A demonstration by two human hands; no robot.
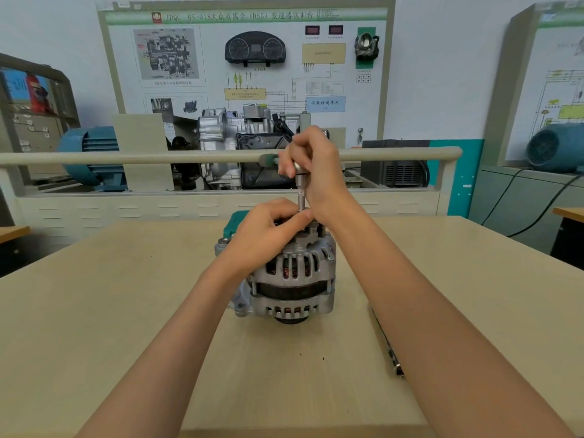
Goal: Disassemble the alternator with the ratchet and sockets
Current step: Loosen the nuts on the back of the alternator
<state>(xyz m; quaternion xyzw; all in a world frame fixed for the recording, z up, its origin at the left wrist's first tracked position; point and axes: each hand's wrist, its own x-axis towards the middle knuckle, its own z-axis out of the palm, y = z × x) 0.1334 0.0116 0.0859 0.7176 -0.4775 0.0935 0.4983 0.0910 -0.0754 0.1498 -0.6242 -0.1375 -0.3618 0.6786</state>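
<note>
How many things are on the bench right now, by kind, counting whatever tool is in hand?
Alternators: 1, the alternator standing on the table, left hand on top.
Ratchets: 1, the ratchet gripped by the right hand.
Loose slim tools: 1, a slim tool lying beside the right forearm.
Green cases: 1, a green case, partly hidden.
Total: 4

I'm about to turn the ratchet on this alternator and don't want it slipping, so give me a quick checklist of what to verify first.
1. Alternator stands upright on the table: ok.
2. Left hand rests on top of the alternator to steady it: ok.
3. Right hand grips the ratchet head: ok.
4. Extension bar runs straight down, not tilted: ok.
5. Socket seated fully on the fastener: cannot tell, left fingers hide it.
6. Loose tool on the table beside the right forearm, clear of the swing: cannot tell.
</note>
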